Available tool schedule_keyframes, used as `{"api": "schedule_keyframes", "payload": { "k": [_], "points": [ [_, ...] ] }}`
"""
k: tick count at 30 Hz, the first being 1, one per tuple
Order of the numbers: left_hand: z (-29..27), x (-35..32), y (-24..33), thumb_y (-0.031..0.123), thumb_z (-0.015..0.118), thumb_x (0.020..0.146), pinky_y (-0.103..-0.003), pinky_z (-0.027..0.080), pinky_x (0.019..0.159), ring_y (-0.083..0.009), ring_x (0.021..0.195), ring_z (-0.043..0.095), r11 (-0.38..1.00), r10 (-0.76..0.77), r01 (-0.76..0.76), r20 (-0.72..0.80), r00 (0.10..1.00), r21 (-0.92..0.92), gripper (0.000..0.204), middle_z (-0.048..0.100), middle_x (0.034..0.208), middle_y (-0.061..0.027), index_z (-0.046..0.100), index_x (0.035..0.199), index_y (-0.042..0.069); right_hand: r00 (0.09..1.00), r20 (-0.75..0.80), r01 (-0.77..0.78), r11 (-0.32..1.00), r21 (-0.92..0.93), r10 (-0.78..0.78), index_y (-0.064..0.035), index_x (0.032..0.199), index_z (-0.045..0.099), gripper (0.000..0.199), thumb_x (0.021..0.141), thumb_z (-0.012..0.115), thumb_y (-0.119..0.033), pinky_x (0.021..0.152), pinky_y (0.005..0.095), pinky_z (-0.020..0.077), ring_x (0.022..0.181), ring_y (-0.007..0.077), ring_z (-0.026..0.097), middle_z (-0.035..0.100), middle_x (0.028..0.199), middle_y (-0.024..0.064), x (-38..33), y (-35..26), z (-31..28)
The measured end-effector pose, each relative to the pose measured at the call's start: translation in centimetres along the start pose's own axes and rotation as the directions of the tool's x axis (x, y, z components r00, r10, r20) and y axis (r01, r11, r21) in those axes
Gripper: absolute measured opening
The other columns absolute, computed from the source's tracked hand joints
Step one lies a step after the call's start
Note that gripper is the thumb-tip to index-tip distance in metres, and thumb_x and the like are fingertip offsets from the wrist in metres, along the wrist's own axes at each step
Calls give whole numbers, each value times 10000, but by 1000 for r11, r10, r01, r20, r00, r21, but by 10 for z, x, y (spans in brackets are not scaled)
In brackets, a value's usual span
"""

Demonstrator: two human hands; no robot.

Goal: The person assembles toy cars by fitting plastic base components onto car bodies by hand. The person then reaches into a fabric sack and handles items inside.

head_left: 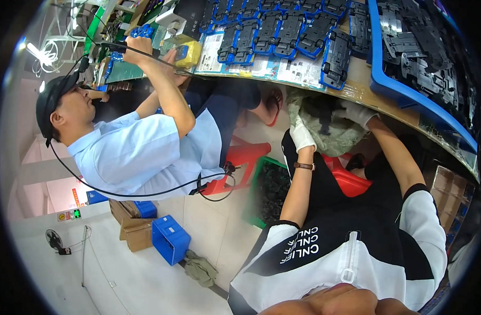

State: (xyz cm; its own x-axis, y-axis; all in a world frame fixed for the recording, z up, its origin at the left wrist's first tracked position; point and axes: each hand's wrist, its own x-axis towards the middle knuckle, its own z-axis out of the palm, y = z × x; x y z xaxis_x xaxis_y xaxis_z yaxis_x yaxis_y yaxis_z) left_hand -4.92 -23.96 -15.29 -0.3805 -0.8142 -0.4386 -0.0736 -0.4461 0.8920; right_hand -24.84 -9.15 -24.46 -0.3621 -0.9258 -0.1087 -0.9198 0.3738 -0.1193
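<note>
A: Cloth (324, 123), grey-green and bunched, sits just right of centre in the frame, under the edge of the workbench (356, 94) that curves across the top; you hold it between both gloved hands

B: How are my fingers set on it?

A: Your left hand (302, 135) presses its closed fingers flat against the cloth's left side; your right hand (358, 113) curls over its upper right edge, fingers bent into the folds. Both have hold of it

B: How will it handle?

A: By my reading it is soft, limp and light: it will sag wherever you leave it unsupported, and it should not slip much against the gloves. Gathering a fold at each side, as you do now, looks the surest grip. Nothing about it seems breakable

B: What else is around, counted?

A: One co-worker in a pale blue shirt (135, 152) at left of the frame, working at the bench with both arms raised. One blue tray (403, 94) at upper right holding dark parts. One row of blue-and-black fixtures (282, 31) along the top; too many overlap to count surely. Two red stools (240, 157) near centre, one green crate (261, 189), one blue crate (170, 239) at lower left, one wristwatch (304, 166) on your left arm
</note>
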Motion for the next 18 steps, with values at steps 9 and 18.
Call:
{"api": "schedule_keyframes", "payload": {
  "k": [9, 18],
  "points": [
    [19, -23, 36, 514, 351, 982, -339, 421, 622, -181, 673, 475, 982, -1, 0, 3, 1000, 191, 619, 567, 778, -54, 584, 998, -59, 994, 107, -40, 880, 474, -13, -97, 1338, 450, 540, 872, 572, -342, 1001, 429, 391, 1156, 327, 532, 550, 1248, 199, 12, -95, -174],
    [14, -44, 34, 483, 433, 941, -460, 458, 707, -446, 858, 579, 802, 139, -217, 180, 974, 556, 469, 614, 801, -254, 609, 1053, 63, 862, -462, 255, 966, 43, -207, -78, 1372, 398, 512, 927, 465, -321, 1039, 393, 348, 1219, 298, 456, 461, 1335, 179, 56, -49, -89]
  ]
}}
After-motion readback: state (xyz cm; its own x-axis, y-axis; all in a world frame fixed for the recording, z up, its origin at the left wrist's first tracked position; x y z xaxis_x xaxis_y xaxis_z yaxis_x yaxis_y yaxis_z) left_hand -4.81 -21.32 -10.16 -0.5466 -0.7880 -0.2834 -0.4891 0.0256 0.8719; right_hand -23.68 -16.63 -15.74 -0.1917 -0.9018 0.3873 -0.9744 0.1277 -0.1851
